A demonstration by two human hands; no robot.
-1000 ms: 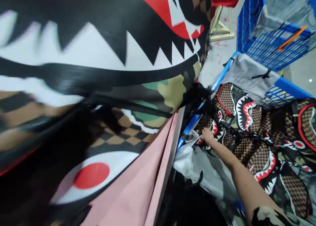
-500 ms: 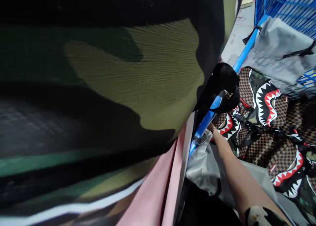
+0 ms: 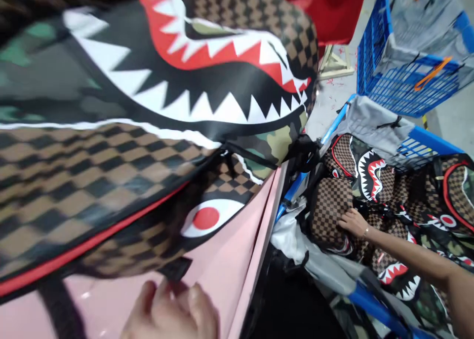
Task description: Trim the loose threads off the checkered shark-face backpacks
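Note:
A large backpack [image 3: 148, 151] with brown-black checks, camouflage patches and a toothed shark mouth lies across a pink surface [image 3: 237, 260]. At its lower edge is my left hand [image 3: 174, 312], blurred with fingers partly curled beside a black tab; whether they grip it is unclear. My right hand [image 3: 353, 223] reaches into a blue cart [image 3: 370, 294] lined with grey cloth. Its fingers are closed over the edge of a checkered backpack [image 3: 331, 208]. Other shark-mouth backpacks [image 3: 400, 280] lie piled around that hand.
A second blue basket cart [image 3: 400, 82] with grey lining and orange straps stands farther back. Something red [image 3: 336, 13] rises behind the large backpack, with a pale wooden frame [image 3: 336, 65] beside it. A blue rail [image 3: 296, 188] runs alongside the pink surface.
The camouflage fabric that filled the left has given way to the backpack's shark mouth and eye. My left hand has come into view. My right hand now holds a checkered backpack in the cart.

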